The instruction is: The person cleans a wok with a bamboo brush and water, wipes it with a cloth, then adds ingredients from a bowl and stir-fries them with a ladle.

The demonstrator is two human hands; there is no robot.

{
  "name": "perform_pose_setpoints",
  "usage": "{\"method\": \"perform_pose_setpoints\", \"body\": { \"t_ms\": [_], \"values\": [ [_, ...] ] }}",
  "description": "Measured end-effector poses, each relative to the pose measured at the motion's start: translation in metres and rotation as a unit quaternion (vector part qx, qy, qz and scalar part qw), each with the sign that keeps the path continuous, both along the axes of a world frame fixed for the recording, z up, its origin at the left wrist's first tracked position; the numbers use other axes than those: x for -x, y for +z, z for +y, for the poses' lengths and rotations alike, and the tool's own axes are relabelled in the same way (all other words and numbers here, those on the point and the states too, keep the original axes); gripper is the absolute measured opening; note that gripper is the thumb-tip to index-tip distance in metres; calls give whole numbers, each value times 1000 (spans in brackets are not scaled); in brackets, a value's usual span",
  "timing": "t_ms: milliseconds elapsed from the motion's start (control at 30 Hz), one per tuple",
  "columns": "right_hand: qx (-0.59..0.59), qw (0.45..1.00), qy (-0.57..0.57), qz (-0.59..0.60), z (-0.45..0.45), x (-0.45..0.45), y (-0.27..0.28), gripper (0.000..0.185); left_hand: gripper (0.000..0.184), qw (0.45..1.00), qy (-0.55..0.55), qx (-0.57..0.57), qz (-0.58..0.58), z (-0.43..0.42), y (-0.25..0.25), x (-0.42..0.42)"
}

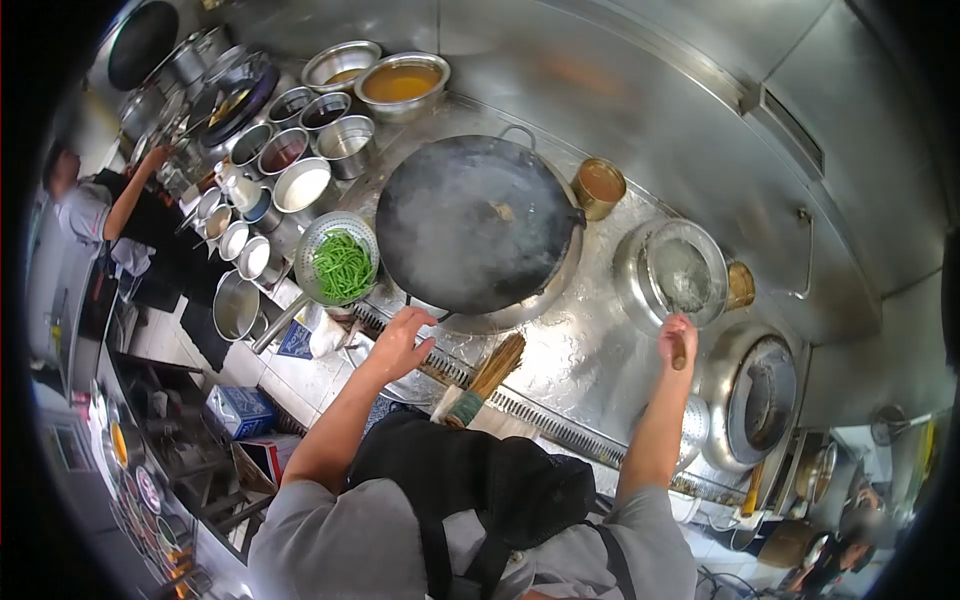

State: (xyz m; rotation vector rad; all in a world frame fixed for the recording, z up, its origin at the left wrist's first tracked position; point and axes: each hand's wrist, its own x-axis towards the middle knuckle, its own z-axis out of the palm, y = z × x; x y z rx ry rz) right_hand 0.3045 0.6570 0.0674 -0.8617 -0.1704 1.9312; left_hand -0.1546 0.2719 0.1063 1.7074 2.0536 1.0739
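Observation:
My left hand has its fingers apart and holds nothing; it is just below the near loop handle of a large black wok. Steam rises from the wok, and a small brownish patch shows inside it. My right hand is closed around the wooden handle of a ladle, at the near rim of a metal basin. The ladle's head is hard to make out over the watery, bright inside of the basin. A bamboo wok brush lies between my arms, near the counter edge.
Green beans sit in a perforated strainer left of the wok. Several seasoning pots and a bowl of amber liquid stand behind. A brown-filled can is right of the wok. Another person stands far left.

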Motion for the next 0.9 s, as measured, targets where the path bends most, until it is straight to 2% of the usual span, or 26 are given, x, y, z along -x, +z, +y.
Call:
{"method": "perform_pose_setpoints", "body": {
  "t_ms": [33, 167, 200, 233, 300, 333, 367, 400, 433, 467, 500, 533, 567, 633, 700, 733, 767, 833, 867, 900],
  "values": [
    [31, 987, 22, 158, 8, -4, 2, 22, 30, 1000, -3, 7, -7, -2, -1, 0],
    [-14, 991, 31, 126, 40, 3, 35, 23, 31, 1000, 0, 21, -4, -17, -9, 5],
    [-77, 992, 41, 93, 51, 7, 38, 21, 34, 1000, 2, 18, 11, -20, -14, 7],
    [-48, 989, 76, 114, 59, 14, 54, 24, 35, 1000, 6, 25, 7, -23, -14, 7],
    [-62, 995, 70, -31, 64, 35, 78, 23, 34, 1000, 15, 18, -2, -25, -17, 4],
    [-58, 995, 79, -32, 68, 39, 76, 23, 36, 999, 16, 46, -21, -26, -15, 2],
    [-112, 965, 100, -213, 73, 40, 72, 15, 36, 998, 23, 49, -23, -27, -16, -1],
    [-166, 901, 117, -384, 76, 40, 66, 13, 40, 997, 22, 62, -33, -27, -16, -3],
    [-165, 901, 121, -384, 67, 46, 59, 13, 43, 996, 19, 74, -43, -27, -17, -5],
    [-207, 852, 58, -478, 54, 50, 48, 15, 52, 995, 22, 86, -39, -28, -17, -6],
    [-244, 789, -10, -564, 41, 49, 40, 21, 52, 995, 21, 88, -39, -29, -18, -6],
    [-259, 768, -20, -586, 38, 38, 22, 30, 55, 996, 33, 78, -34, -28, -19, -6],
    [-256, 767, -25, -588, 34, 27, 3, 30, 58, 996, 42, 67, -29, -25, -20, -7],
    [-284, 664, -49, -690, 28, 7, -28, 29, 60, 998, 44, 52, -3, -23, -20, -6],
    [-266, 649, -30, -712, 20, -6, -42, 28, 61, 995, 37, 90, -28, -19, -15, -3],
    [-251, 635, -3, -731, 12, -8, -41, 27, 60, 996, 35, 82, -3, -17, -17, 0],
    [-244, 636, -9, -732, 7, -10, -40, 27, 60, 996, 27, 82, -2, -17, -18, 1],
    [-142, 772, 98, -611, 4, -11, -42, 17, 58, 991, 40, 120, 32, -17, -18, 4],
    [-136, 775, 90, -611, 5, -14, -43, 17, 57, 993, 33, 108, 40, -18, -18, 6],
    [-92, 910, 79, -396, 3, -18, -44, 14, 57, 993, 22, 108, 44, -18, -18, 8]
  ]
}}
